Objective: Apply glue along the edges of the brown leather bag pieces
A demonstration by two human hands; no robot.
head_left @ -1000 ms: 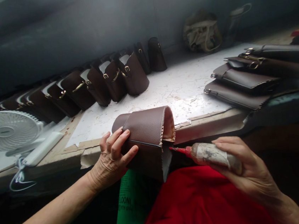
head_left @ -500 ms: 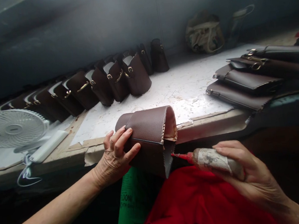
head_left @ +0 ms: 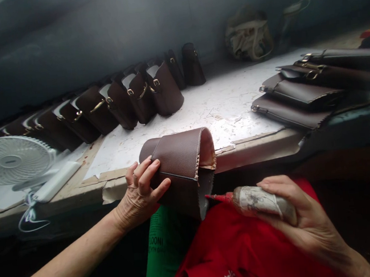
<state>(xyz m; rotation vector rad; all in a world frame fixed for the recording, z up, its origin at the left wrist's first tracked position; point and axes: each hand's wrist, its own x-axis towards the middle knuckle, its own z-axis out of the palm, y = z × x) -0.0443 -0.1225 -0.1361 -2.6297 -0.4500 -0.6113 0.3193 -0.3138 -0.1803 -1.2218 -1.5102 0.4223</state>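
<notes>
While left hand clamps leather bag, right hand grips glue bottle.

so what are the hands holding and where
Left hand grips the brown leather piece by its folded left side; right hand holds the glue bottle around its body.

Bag body: brown grained leather, matt, pale stitched edge. Glue bottle: smeared, paper-wrapped plastic, red nozzle. Table behind the bag body: white, scuffed, peeling sheet over wood; white plastic fan at its left end.
</notes>
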